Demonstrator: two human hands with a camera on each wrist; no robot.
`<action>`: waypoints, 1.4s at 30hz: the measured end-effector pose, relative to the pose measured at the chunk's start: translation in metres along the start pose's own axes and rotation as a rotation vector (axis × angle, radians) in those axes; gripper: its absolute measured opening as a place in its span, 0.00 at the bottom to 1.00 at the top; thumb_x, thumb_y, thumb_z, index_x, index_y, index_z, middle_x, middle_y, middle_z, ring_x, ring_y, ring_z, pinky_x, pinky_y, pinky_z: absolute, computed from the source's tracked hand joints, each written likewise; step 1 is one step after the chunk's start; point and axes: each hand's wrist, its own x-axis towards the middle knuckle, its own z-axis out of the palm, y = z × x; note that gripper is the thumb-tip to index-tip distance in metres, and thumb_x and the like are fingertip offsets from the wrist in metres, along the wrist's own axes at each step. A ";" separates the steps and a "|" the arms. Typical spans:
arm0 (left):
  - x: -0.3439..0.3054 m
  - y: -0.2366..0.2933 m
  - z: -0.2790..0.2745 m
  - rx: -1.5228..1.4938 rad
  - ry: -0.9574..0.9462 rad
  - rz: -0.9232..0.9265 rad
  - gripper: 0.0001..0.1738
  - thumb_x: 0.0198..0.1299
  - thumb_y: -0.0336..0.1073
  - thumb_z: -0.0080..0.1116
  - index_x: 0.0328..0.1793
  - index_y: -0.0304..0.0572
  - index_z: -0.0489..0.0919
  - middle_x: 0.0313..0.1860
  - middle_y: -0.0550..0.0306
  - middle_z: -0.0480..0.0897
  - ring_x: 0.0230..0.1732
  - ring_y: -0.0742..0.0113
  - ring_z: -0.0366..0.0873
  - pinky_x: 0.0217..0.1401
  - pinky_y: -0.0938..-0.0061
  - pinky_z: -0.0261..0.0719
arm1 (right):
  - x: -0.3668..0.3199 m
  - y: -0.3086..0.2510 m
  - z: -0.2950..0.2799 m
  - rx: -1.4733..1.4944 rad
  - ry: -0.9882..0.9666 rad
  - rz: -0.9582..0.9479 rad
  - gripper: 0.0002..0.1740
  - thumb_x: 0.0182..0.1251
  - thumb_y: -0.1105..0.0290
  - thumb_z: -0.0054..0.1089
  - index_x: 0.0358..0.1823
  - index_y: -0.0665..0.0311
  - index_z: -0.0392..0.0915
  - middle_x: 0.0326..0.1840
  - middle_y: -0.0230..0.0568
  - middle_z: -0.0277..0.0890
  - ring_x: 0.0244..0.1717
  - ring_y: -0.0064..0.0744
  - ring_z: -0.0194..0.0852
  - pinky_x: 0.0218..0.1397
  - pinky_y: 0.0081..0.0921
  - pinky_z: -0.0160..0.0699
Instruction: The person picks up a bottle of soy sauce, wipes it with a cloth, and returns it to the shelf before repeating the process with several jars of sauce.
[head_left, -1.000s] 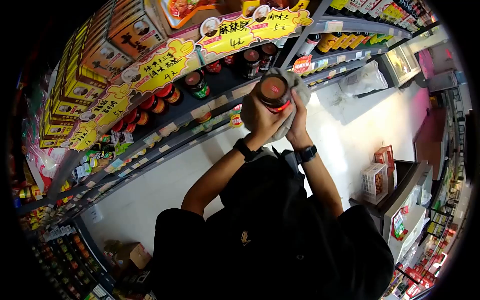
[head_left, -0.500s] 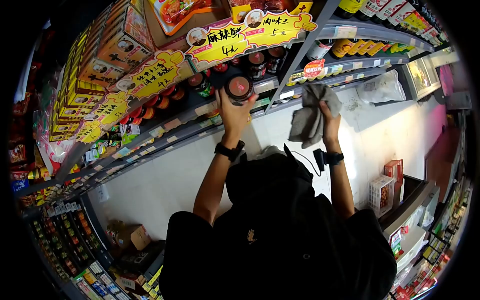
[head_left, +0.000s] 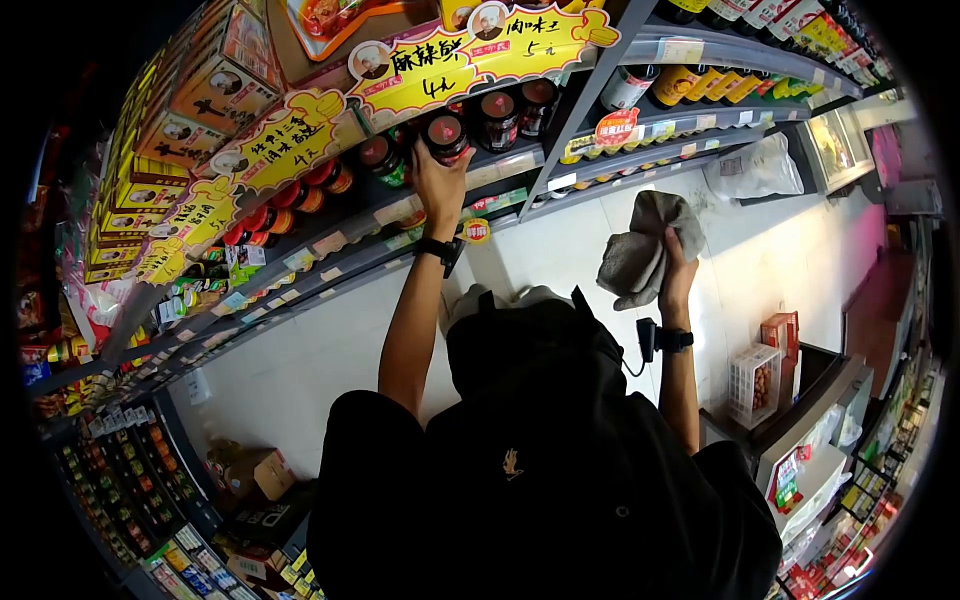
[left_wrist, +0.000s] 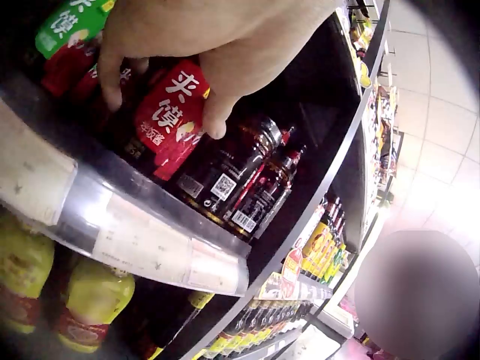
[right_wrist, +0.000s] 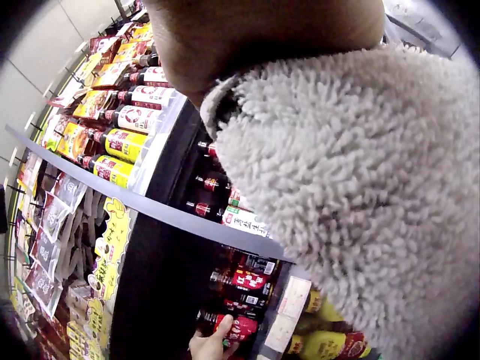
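Observation:
My left hand [head_left: 438, 188] grips a dark-lidded jar [head_left: 446, 132] in the row on the shelf. In the left wrist view, thumb and fingers straddle its red label [left_wrist: 171, 109]. Right beside it stand dark jars [left_wrist: 225, 176] on one side and a green-labelled jar [left_wrist: 71, 28] on the other. Away from the shelf, over the floor, my right hand [head_left: 680, 272] holds a crumpled grey cloth [head_left: 640, 262]. Its fluffy pile fills much of the right wrist view, hanging below the hand [right_wrist: 270, 34].
A shelf lip with price labels [left_wrist: 127, 225] runs in front of the jars, and yellow price signs [head_left: 430, 75] hang above them. An upright divider [head_left: 575, 110] separates the bottle shelves [head_left: 700, 90]. Yellow-green bottles [left_wrist: 90, 300] stand below. A white crate [head_left: 753, 385] sits on the floor.
Both hands were together at the jar and cloth. They parted: the left hand carried the jar onto the shelf row, while the right hand moved right with the cloth.

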 end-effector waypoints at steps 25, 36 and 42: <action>0.022 -0.056 -0.068 -0.053 -0.068 -0.226 0.53 0.49 0.45 0.79 0.71 0.22 0.59 0.64 0.25 0.71 0.66 0.31 0.69 0.68 0.53 0.69 | -0.136 0.008 0.042 0.133 0.065 0.039 0.31 0.70 0.60 0.64 0.68 0.72 0.69 0.64 0.46 0.74 0.63 0.38 0.72 0.70 0.35 0.67; 0.021 0.008 -0.188 -0.540 -0.312 0.092 0.38 0.43 0.45 0.81 0.56 0.32 0.75 0.49 0.43 0.82 0.49 0.54 0.82 0.53 0.63 0.79 | -0.202 -0.023 0.106 0.488 -0.065 -0.041 0.36 0.79 0.48 0.42 0.77 0.66 0.58 0.77 0.48 0.62 0.75 0.47 0.60 0.80 0.43 0.55; -0.001 0.066 -0.255 -0.457 -0.647 0.294 0.39 0.39 0.38 0.79 0.59 0.38 0.73 0.53 0.39 0.79 0.54 0.39 0.80 0.55 0.58 0.80 | -0.209 -0.069 0.165 0.593 -0.632 -0.049 0.40 0.72 0.48 0.57 0.76 0.65 0.60 0.75 0.50 0.63 0.74 0.44 0.63 0.77 0.44 0.60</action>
